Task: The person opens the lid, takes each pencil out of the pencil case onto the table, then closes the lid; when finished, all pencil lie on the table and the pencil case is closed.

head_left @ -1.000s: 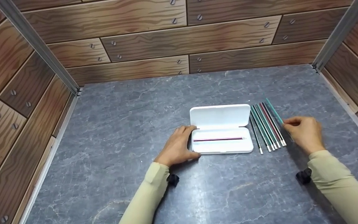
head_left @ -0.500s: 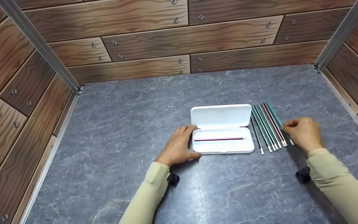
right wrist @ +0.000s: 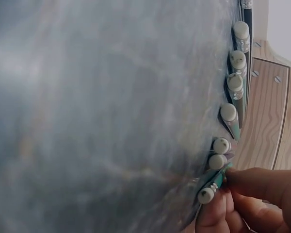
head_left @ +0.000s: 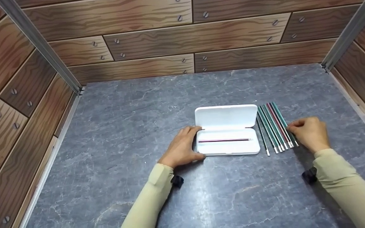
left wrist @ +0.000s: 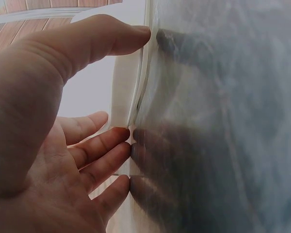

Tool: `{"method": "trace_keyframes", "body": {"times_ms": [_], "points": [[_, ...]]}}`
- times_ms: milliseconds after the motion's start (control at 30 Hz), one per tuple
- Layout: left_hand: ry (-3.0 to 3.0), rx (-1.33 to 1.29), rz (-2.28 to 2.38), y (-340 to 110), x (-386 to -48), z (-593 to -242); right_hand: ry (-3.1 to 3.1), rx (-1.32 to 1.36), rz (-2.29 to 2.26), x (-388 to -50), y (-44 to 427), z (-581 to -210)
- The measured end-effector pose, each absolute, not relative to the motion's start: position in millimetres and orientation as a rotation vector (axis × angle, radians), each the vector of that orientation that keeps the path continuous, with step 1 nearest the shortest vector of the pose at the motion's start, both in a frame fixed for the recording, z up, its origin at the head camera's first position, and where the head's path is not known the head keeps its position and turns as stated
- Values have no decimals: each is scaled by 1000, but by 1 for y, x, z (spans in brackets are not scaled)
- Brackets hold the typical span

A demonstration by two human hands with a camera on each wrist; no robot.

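Note:
An open white pencil case lies on the table, its lid tilted up at the back. Inside it is one reddish-and-dark pencil, lying lengthwise. My left hand holds the case's left end, thumb at the front corner and fingers towards the hinge side. To the right of the case, several pencils in green, dark and red lie side by side, white erasers towards me. My right hand pinches the rightmost green pencil between thumb and fingers, close to its eraser end, alongside the row.
The grey marbled tabletop is bounded by wood-patterned walls at the back and sides. Metal posts stand in the back corners. The raised lid stands close to the left pencils' far ends.
The green pencil in my right hand has moved left, against the row, and its eraser end now shows below the hand. My left hand stays at the pencil case.

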State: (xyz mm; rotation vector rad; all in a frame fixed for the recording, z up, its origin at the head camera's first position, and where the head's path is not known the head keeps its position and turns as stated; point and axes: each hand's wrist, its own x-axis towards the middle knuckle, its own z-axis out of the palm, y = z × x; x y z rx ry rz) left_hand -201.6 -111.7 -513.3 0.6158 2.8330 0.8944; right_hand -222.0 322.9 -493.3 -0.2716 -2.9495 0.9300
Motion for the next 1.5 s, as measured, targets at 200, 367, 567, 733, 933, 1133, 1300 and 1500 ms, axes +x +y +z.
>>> {"method": "trace_keyframes", "body": {"times_ms": [200,367,567,733,933,1133,1300,1500], "points": [[2829,628,883,-113,-202,-510,-2779,-21,897,-215,300,-488],[2823,623,898,-113,-203,-510,-2626,264,1062,-214,265,-478],[2822,617,891,-112,-202,-511,-2618,450,1478,-214,235,-474],[2836,620,886,-113,-202,-511,-2703,600,1539,-219,218,-481],[2842,624,873,-112,-203,-513,-2853,789,1314,-224,206,-492],[2829,628,879,-111,-202,-512,-2900,889,1186,-227,202,-496],[2839,626,880,-111,-202,-511,-2939,967,1197,-230,200,-494],[2835,623,891,-111,-201,-512,-3011,980,1234,-233,200,-492]]}}
